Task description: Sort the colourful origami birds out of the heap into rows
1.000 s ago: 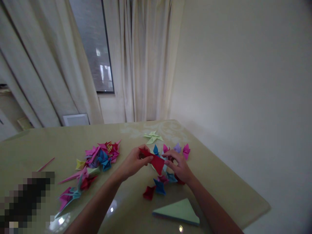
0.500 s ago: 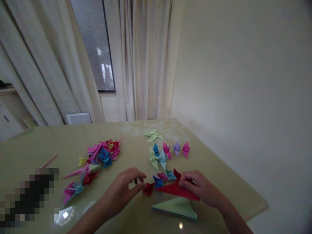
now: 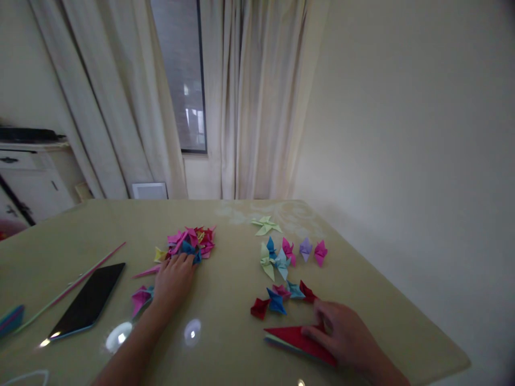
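My left hand (image 3: 174, 279) reaches forward over the left pile of folded paper flowers (image 3: 189, 242), fingers spread and resting on its near edge. My right hand (image 3: 345, 335) lies flat on a red folded paper triangle (image 3: 300, 340), pressing it onto a green paper triangle (image 3: 277, 343) underneath, near the table's front edge. Just beyond the right hand sits a row of small red, blue and pink folded pieces (image 3: 281, 298).
A dark phone (image 3: 89, 301) lies at the left on the glossy table (image 3: 225, 268), beside thin pink and green paper sticks (image 3: 86, 272). More folded flowers (image 3: 289, 252) and a pale green star (image 3: 264, 224) lie further back. The table's right edge runs close to the wall.
The red paper went from being held in both hands to lying on the green triangle under my right hand. My left hand let go and moved left to the flower pile.
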A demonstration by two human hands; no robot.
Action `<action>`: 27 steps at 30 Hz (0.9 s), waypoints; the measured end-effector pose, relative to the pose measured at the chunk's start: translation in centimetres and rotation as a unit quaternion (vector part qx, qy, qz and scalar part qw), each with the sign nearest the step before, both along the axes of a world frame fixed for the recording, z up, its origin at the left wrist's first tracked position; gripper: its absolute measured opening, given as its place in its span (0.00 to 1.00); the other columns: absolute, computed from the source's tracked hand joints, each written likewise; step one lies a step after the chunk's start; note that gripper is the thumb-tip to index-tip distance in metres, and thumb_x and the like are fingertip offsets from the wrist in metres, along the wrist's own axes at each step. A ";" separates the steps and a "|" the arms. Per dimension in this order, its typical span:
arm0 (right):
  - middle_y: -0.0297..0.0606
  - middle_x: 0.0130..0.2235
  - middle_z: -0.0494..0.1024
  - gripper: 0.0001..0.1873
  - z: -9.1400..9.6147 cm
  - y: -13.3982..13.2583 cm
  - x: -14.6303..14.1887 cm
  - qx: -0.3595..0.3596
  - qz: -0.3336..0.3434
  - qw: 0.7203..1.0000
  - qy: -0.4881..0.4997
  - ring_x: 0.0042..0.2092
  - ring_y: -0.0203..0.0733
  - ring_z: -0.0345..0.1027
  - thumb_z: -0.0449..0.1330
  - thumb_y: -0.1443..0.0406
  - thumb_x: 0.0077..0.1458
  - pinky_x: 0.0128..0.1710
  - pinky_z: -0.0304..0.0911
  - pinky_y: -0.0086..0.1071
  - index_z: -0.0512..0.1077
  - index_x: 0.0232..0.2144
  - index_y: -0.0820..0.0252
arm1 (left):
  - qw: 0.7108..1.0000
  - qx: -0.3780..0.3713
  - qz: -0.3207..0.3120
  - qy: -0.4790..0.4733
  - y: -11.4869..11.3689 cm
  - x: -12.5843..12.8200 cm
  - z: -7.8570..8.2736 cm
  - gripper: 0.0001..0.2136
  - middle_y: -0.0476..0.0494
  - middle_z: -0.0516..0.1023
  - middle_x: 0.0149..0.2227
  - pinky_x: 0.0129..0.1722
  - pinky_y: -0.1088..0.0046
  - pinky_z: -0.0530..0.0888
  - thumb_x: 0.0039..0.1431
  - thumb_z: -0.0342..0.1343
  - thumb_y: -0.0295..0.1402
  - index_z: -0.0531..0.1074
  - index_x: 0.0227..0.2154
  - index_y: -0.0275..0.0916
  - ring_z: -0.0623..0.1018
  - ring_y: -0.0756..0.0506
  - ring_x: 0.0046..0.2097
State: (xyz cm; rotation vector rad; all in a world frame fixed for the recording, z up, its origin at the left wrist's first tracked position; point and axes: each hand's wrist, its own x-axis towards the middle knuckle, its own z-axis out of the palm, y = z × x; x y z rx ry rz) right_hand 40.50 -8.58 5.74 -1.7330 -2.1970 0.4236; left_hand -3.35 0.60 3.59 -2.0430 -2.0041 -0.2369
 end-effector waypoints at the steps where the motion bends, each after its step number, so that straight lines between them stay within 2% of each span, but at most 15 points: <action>1: 0.36 0.28 0.77 0.21 0.1 -0.1 0.1 0.014 -0.004 1.000 -0.003 0.30 0.44 0.69 0.69 0.46 0.54 0.31 0.55 0.33 0.70 0.27 0.53 | 1.000 -0.002 0.000 -0.006 -0.1 0.0 0.0 0.16 0.31 0.82 0.51 0.57 0.54 0.68 0.71 0.46 0.32 0.80 0.48 0.37 0.79 0.31 0.54; 8: 0.34 0.29 0.75 0.22 1.3 -0.3 -1.2 0.081 0.009 0.996 0.031 0.29 0.41 0.65 0.64 0.44 0.61 0.30 0.56 0.33 0.69 0.31 0.53 | 1.000 -0.003 0.002 -0.020 -0.2 -0.4 0.3 0.18 0.34 0.84 0.49 0.55 0.56 0.69 0.69 0.44 0.28 0.80 0.46 0.39 0.80 0.33 0.54; 12: 0.34 0.28 0.73 0.23 3.0 0.6 -3.9 0.098 0.058 0.992 0.053 0.30 0.40 0.66 0.62 0.45 0.64 0.31 0.57 0.32 0.70 0.30 0.55 | 0.995 0.059 -0.030 -0.075 -0.4 -0.5 0.6 0.15 0.37 0.86 0.46 0.54 0.56 0.70 0.71 0.47 0.31 0.80 0.47 0.41 0.82 0.34 0.51; 15: 0.36 0.34 0.77 0.18 4.4 1.5 -6.5 0.091 0.108 0.987 0.080 0.35 0.42 0.70 0.60 0.50 0.68 0.36 0.62 0.32 0.75 0.34 0.57 | 0.969 0.137 -0.111 -0.170 -1.0 0.3 0.5 0.13 0.40 0.87 0.41 0.49 0.61 0.73 0.72 0.50 0.35 0.80 0.43 0.42 0.83 0.37 0.45; 17: 0.40 0.43 0.80 0.13 5.1 2.3 -8.3 0.088 0.138 0.982 0.094 0.40 0.43 0.73 0.61 0.55 0.69 0.41 0.65 0.33 0.77 0.46 0.57 | 0.938 0.167 -0.195 -0.234 -1.8 1.8 0.3 0.12 0.43 0.86 0.39 0.45 0.65 0.74 0.72 0.52 0.38 0.80 0.40 0.43 0.83 0.40 0.42; 19: 0.44 0.51 0.79 0.20 5.3 3.2 -10.0 0.090 0.159 0.978 0.098 0.45 0.45 0.74 0.63 0.59 0.68 0.45 0.68 0.35 0.72 0.59 0.56 | 0.903 0.169 -0.279 -0.279 -2.9 3.9 0.1 0.12 0.46 0.85 0.36 0.42 0.68 0.74 0.73 0.53 0.38 0.79 0.38 0.44 0.82 0.43 0.40; 20: 0.44 0.53 0.79 0.22 5.2 3.6 -10.8 0.090 0.170 0.976 0.097 0.46 0.46 0.75 0.64 0.61 0.67 0.46 0.68 0.36 0.72 0.61 0.55 | 0.889 0.162 -0.312 -0.294 -3.6 5.0 0.1 0.11 0.47 0.84 0.35 0.41 0.69 0.74 0.73 0.54 0.38 0.79 0.38 0.44 0.81 0.44 0.39; 21: 0.44 0.52 0.80 0.19 5.1 4.0 -11.4 0.088 0.182 0.975 0.097 0.47 0.46 0.75 0.64 0.63 0.67 0.47 0.68 0.36 0.74 0.59 0.55 | 0.877 0.154 -0.337 -0.306 -4.1 6.0 0.1 0.10 0.48 0.84 0.34 0.41 0.70 0.74 0.73 0.54 0.38 0.79 0.38 0.44 0.81 0.45 0.38; 24: 0.39 0.41 0.82 0.06 4.7 4.4 -12.2 0.079 0.204 0.970 0.106 0.43 0.45 0.76 0.62 0.64 0.68 0.45 0.68 0.34 0.80 0.43 0.55 | 0.859 0.135 -0.372 -0.325 -5.0 7.7 0.1 0.07 0.48 0.83 0.35 0.41 0.71 0.74 0.72 0.57 0.36 0.78 0.39 0.44 0.81 0.46 0.38; 25: 0.38 0.38 0.82 0.07 4.6 4.4 -12.0 0.081 0.200 0.970 0.113 0.41 0.44 0.76 0.61 0.64 0.68 0.43 0.68 0.34 0.80 0.39 0.55 | 0.864 0.132 -0.368 -0.318 -4.9 7.7 0.1 0.05 0.48 0.84 0.36 0.42 0.70 0.75 0.71 0.58 0.36 0.78 0.41 0.44 0.81 0.45 0.39; 27: 0.37 0.36 0.82 0.11 4.4 4.2 -10.9 0.096 0.173 0.972 0.128 0.38 0.44 0.75 0.59 0.61 0.69 0.41 0.67 0.33 0.80 0.37 0.56 | 0.894 0.132 -0.329 -0.275 -4.3 6.9 0.0 0.06 0.45 0.85 0.41 0.46 0.66 0.76 0.70 0.60 0.34 0.78 0.47 0.44 0.82 0.43 0.44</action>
